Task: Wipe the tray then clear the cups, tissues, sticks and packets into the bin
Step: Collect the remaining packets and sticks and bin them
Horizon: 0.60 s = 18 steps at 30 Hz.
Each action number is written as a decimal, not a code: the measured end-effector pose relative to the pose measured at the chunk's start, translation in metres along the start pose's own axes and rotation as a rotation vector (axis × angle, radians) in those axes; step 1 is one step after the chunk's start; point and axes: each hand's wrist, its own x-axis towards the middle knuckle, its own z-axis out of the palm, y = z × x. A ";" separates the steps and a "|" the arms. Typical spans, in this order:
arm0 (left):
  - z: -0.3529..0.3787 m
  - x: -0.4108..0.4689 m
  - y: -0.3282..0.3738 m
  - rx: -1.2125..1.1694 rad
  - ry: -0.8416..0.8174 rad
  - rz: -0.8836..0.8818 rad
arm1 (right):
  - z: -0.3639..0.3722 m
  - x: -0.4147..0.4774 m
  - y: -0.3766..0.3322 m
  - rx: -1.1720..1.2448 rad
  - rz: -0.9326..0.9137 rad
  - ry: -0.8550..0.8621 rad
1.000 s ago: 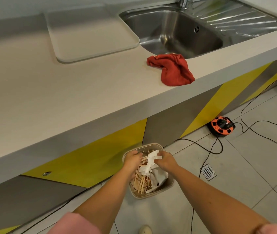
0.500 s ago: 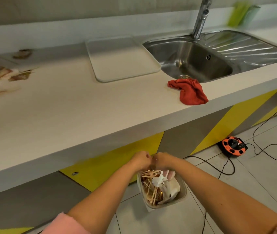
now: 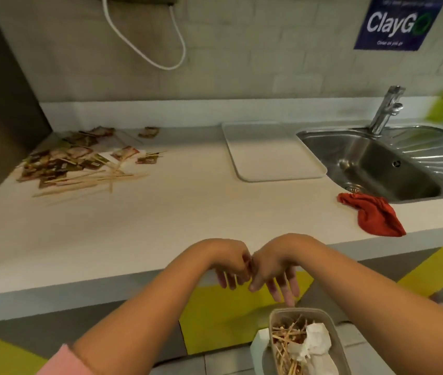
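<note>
The grey bin (image 3: 343,347) stands on the floor at the lower right, with wooden sticks and crumpled white tissue (image 3: 315,347) inside. My left hand (image 3: 232,262) and my right hand (image 3: 274,269) hang side by side above and left of it, level with the counter edge, fingers apart and pointing down, holding nothing. A heap of brown packets (image 3: 61,161) and wooden sticks (image 3: 90,180) lies at the far left of the counter. The white tray (image 3: 271,152) sits bare beside the sink.
A red cloth (image 3: 374,215) lies on the counter edge in front of the steel sink (image 3: 382,163) with its tap (image 3: 385,109). A white cable hangs on the wall. A dark panel closes the counter's left end.
My hands have let go of the tissue and lifted out of the bin up to the counter edge. The view has swung up and left, bringing the packets and sticks into sight.
</note>
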 end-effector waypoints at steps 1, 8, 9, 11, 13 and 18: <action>-0.010 -0.010 -0.006 -0.007 0.005 0.004 | -0.007 -0.006 -0.013 -0.035 -0.006 -0.010; -0.074 -0.059 -0.063 -0.058 0.237 -0.006 | -0.051 -0.017 -0.096 -0.131 -0.117 0.153; -0.082 -0.064 -0.073 -0.061 0.264 -0.014 | -0.056 -0.014 -0.107 -0.126 -0.135 0.176; -0.097 -0.073 -0.091 -0.072 0.317 -0.033 | -0.067 -0.008 -0.127 -0.139 -0.164 0.214; -0.111 -0.080 -0.112 -0.093 0.383 -0.051 | -0.078 -0.001 -0.146 -0.159 -0.181 0.239; -0.146 -0.096 -0.166 -0.148 0.614 -0.112 | -0.105 0.018 -0.188 -0.193 -0.221 0.355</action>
